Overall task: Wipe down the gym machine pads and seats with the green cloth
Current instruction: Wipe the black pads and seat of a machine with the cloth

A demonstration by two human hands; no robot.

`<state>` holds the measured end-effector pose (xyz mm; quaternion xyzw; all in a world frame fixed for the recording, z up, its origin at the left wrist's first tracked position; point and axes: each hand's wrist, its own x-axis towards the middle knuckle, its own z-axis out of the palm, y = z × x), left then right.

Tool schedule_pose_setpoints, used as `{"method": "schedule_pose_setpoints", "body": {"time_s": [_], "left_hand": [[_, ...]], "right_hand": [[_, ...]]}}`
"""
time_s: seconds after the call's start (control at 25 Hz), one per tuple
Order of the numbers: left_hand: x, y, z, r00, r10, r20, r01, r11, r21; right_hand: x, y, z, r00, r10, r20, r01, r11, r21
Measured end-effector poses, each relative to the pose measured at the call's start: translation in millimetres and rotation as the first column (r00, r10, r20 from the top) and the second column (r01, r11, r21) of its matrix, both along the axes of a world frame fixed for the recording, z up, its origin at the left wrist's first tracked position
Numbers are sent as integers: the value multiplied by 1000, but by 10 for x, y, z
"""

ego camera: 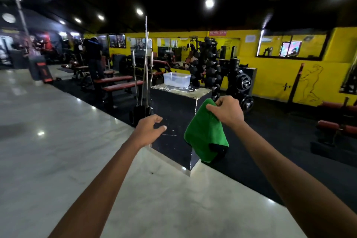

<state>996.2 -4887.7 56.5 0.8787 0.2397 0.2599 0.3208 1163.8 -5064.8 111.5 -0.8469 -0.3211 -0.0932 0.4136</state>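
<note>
Right hand (226, 111): grip closed, pinching the top edge of the green cloth (205, 133). Cloth hangs straight down from the grip, long axis vertical, lower end free in the air in front of the black box's (173, 110) near corner, apparently not touching it.

Left hand (149, 130): fingers half curled, loose, nothing held; level with the cloth's middle, just to its left.

Pads to wipe: red benches (119, 83) lie ahead and to the left, well apart from the cloth, past the upright steel bars (145, 60). More red pads (336, 127) sit low at far right.

Judgement: no pad within reach yet; cloth must be carried forward. Left hand is nearer the benches, but the cloth is in the right
</note>
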Motion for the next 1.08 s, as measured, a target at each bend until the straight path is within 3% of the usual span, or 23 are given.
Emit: {"method": "schedule_pose_setpoints", "body": {"time_s": [0.2,0.6,1.08], "left_hand": [[852,1220,40,1000,-19,13,19,1000,-19],[2593,3434,256,990,-134,-47,138,986,88],[4707,6094,493,994,-112,-1,111,987,113]], "right_hand": [[870,1157,34,1000,6,-5,-5,998,70],[2475,3365,228,997,-78,-15,79,994,71],[4576,5876,545,994,-108,17,104,982,160]]}}
